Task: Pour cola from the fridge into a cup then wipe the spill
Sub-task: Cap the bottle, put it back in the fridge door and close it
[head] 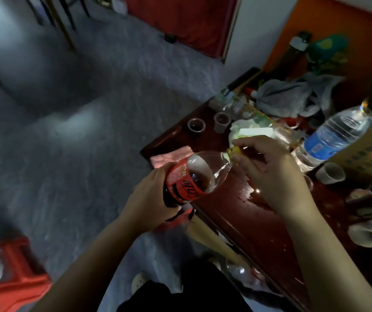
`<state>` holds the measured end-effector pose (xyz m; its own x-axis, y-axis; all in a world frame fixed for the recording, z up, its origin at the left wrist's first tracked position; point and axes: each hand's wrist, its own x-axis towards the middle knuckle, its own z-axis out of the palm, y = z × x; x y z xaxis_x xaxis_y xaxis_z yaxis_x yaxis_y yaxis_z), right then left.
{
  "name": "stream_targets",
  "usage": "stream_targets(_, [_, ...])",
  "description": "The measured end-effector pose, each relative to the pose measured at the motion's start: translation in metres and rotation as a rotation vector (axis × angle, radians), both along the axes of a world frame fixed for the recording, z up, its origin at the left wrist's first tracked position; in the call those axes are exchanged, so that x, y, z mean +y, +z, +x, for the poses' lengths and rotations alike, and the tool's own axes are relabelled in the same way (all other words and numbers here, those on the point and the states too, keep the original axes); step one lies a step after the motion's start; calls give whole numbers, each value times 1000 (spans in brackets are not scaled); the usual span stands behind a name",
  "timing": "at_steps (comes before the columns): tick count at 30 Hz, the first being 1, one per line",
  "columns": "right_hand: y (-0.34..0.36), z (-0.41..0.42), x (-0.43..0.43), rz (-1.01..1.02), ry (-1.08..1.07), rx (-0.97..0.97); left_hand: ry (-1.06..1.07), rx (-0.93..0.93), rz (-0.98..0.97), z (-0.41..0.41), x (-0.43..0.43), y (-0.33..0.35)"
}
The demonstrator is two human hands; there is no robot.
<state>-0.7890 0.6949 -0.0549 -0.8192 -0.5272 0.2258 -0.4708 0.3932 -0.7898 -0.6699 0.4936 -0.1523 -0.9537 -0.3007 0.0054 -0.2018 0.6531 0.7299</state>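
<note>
Cola bottle point(189, 181): held over the near-left corner of the table point(259, 224), tilted almost horizontal, neck pointing right; dark liquid sits in the lower body, the upper part is clear.

L hand point(149, 194): fingers wrapped round the bottle's base, at and below the red label.

R hand point(272, 174): thumb and fingertips pinch the yellow cap point(234, 152) at the bottle mouth; whether the cap is seated on the neck cannot be told (blur).

Cups: cup w/ dark liquid point(196, 127) at the far-left table edge; second clear cup point(222, 121) just beside it on the right; third cup point(330, 173) right of the R hand, near the water bottle point(331, 140), which has a blue label.

Spill: wet drops point(248, 192) on the table surface, under the R hand.

Pink cloth point(171, 156): flat on the table corner, behind the cola bottle.

White tissue wad point(245, 129): behind the R hand.
</note>
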Motion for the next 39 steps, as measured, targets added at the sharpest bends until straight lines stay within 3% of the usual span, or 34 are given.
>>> stream_targets(8, [14,64,-113,31,211,165,203,68,-24,102,-87,13])
stream_targets(21, [10,171,-298,-89,765,113,701,119,-140,281,-173,20])
stream_targets(33, [-2,190,-427,-60,1159,118,1109,-17,-36,308,-197,17])
stream_targets(39, [3,183,-490,-103,1269,113,1291,-136,-159,288,-215,37])
